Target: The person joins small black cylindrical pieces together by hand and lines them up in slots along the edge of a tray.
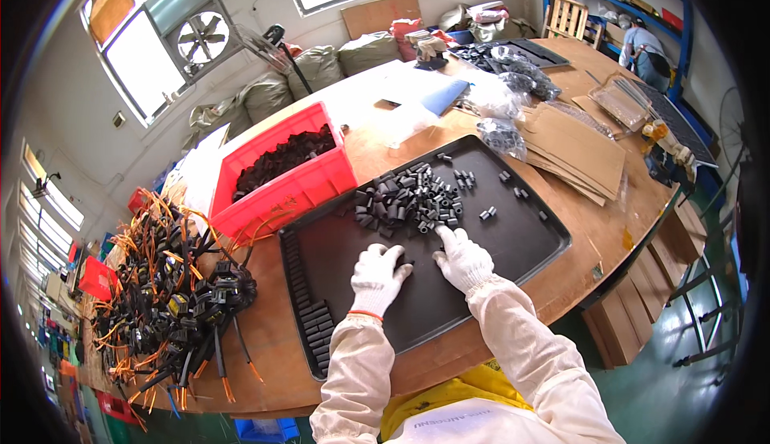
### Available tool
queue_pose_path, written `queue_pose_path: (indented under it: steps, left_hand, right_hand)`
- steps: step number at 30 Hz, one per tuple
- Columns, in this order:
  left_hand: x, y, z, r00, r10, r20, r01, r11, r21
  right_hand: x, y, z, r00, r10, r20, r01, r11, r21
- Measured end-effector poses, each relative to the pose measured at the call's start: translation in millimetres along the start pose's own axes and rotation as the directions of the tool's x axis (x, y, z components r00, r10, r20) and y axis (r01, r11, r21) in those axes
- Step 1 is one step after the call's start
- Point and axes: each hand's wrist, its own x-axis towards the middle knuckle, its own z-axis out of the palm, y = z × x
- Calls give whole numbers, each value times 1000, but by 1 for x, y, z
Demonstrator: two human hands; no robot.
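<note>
A large black tray (513, 239) lies on the table in front of me, with a heap of short black tubes (401, 195) toward its far side. Both my hands wear white gloves. My left hand (375, 277) is over the tray, thumb and forefinger curled around what appears to be one short black tube, mostly hidden. Just right of it, my right hand (465, 261) has its fingers apart, the forefinger reaching to the near edge of the heap. Black tubes stand in tidy rows (316, 328) along the tray's left edge; a few others lie loose on its right side.
A red bin (341, 173) of black parts stands beyond the tray's left corner. Bundled black connectors with orange wires (172, 291) crowd the table's left. Flat cardboard (573, 151) and plastic bags (501, 135) lie at the far right. A person (644, 52) bends by blue shelving.
</note>
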Motion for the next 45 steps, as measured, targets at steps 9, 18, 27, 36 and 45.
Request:
queue_pose_path:
  steps: [9,18,27,36,45]
  left_hand:
    - [0,16,13,979,151,-136,-123,973,196]
    - [-1,18,12,956,-59,-286,-45,938,-343]
    - [0,20,18,1000,-4,6,7,728,-686]
    - [-4,15,15,899,82,430,408,205,-890]
    - [-5,19,-1,804,114,584,592,-51,-804]
  right_hand:
    - [-5,8,10,994,-39,-102,49,994,94]
    - [-11,1,2,910,-314,-272,398,844,359]
    - [-7,7,4,912,-327,-249,404,822,400]
    - [-5,11,2,901,-274,-335,425,704,568]
    - [-9,6,-8,894,-314,-321,445,710,546]
